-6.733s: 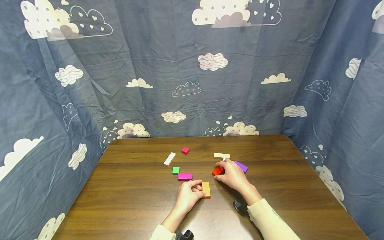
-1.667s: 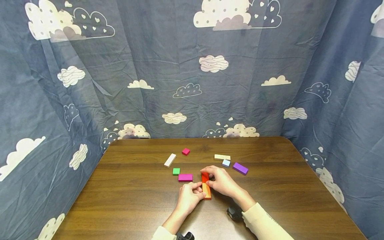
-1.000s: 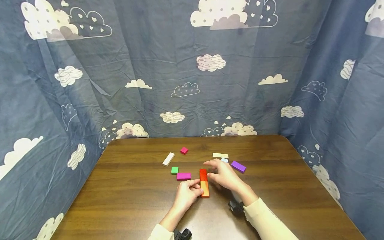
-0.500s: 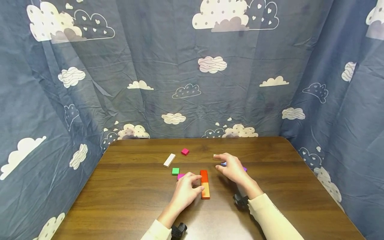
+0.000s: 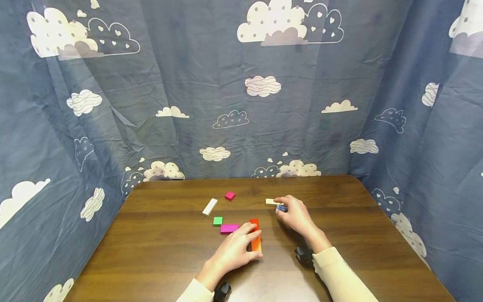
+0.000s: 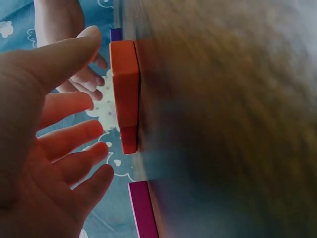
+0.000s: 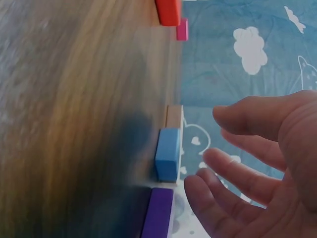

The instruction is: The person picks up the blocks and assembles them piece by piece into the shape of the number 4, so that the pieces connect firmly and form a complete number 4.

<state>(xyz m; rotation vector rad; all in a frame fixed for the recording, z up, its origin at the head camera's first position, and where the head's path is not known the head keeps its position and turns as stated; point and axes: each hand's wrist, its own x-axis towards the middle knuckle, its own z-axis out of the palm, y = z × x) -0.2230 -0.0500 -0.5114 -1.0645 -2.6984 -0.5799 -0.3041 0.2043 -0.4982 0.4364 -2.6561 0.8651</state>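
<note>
The left hand [image 5: 235, 249], fingers spread, is hovering near an orange oblong block [image 6: 125, 84], which is abutting a red oblong block [image 6: 129, 140] on the brown wood-grain table [image 5: 162, 251]. The right hand [image 5: 297, 214], fingers parted, is hovering near a small blue block [image 7: 168, 154].

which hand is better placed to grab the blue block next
Probably the right hand: it is open right beside the blue block, while the left hand is farther off, by the orange block.

There are nine blocks [image 5: 229, 229], two hands [image 5: 235, 249] and one table [image 5: 158, 251].
</note>
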